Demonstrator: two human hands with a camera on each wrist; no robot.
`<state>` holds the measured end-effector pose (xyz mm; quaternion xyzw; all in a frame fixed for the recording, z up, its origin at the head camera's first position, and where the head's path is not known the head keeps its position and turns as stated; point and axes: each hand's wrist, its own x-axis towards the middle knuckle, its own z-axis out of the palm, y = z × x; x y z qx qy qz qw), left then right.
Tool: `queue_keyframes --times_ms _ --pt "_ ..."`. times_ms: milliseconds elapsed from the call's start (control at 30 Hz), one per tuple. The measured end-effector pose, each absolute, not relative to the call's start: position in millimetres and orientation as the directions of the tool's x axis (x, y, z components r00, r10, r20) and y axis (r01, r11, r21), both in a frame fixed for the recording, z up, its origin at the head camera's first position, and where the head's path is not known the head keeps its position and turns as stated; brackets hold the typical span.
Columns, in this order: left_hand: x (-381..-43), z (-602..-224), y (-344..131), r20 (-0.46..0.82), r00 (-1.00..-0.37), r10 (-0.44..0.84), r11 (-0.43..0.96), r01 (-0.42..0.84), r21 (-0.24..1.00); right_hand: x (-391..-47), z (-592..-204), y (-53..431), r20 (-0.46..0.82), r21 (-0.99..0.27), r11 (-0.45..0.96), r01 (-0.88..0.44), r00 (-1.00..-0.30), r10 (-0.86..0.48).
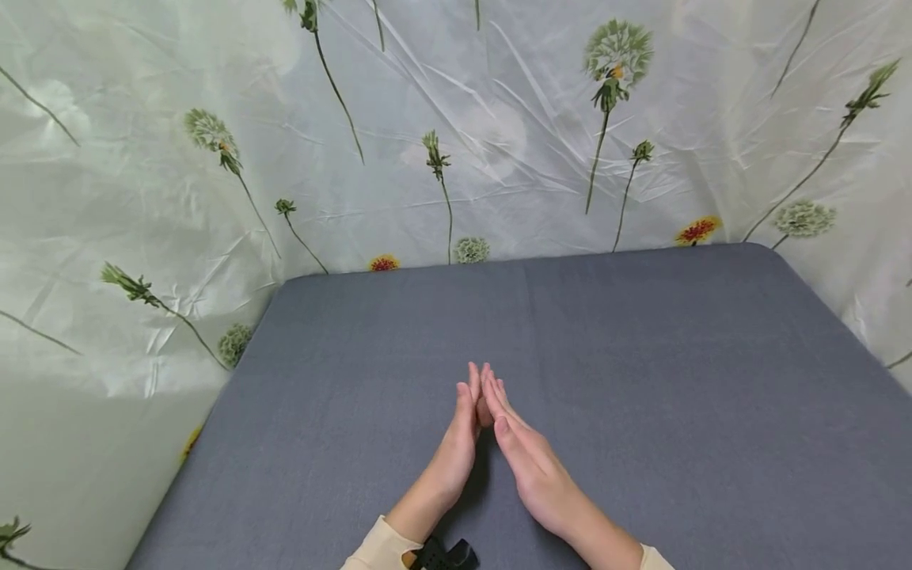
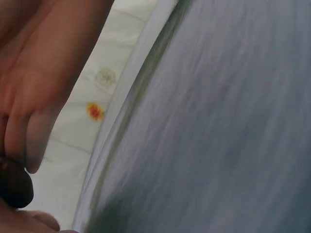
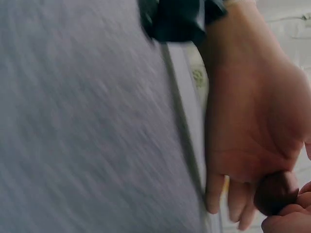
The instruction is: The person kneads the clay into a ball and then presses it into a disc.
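Note:
Over the grey surface, my left hand (image 1: pixel 450 453) and right hand (image 1: pixel 543 473) lean towards each other, palms facing and fingers straight. Their fingertips come close together, while the wrists stand apart. A small, dark brown, rounded thing (image 3: pixel 276 192) sits between the fingers of both hands, pressed from either side. The left wrist view shows this rounded thing (image 2: pixel 15 182) low at the left, below the right palm. What kind of thing it is cannot be told, as the hands hide most of it in the head view.
A grey cloth-covered table (image 1: pixel 641 356) spreads around the hands. Behind it and at its sides hangs a pale, creased sheet (image 1: pixel 499 127) printed with dandelions. A black wrist device (image 1: pixel 445 554) is strapped at the left wrist, below cream sleeves (image 1: pixel 381 548).

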<state>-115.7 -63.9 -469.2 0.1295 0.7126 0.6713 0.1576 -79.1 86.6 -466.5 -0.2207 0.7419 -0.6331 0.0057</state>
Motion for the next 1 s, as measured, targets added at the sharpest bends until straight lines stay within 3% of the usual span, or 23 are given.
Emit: queue_keyframes --times_ms 200,400,567,733,1000 --pt "-106 -465 -58 -0.065 -0.876 0.479 0.093 -0.023 0.995 -88 -463 93 0.174 -0.969 0.116 -0.217 -0.938 -0.298" --pt "-112 -456 -66 0.053 -0.91 0.411 0.051 0.081 0.995 -85 -465 87 0.055 -0.985 0.133 -0.112 -0.926 -0.374" --pt "-118 -451 -73 0.043 -0.939 0.343 -0.007 0.043 0.999 -76 -469 82 0.197 -0.961 0.093 -0.259 -0.884 -0.425" --pt "-117 -454 -67 -0.019 -0.911 0.412 0.017 -0.013 1.0 -77 -467 86 0.351 -0.916 0.047 -0.398 -0.853 -0.385" --pt "-106 -452 -61 0.032 -0.854 0.519 0.027 0.054 0.998 -91 -462 98 0.135 -0.983 0.075 -0.167 -0.937 -0.322"
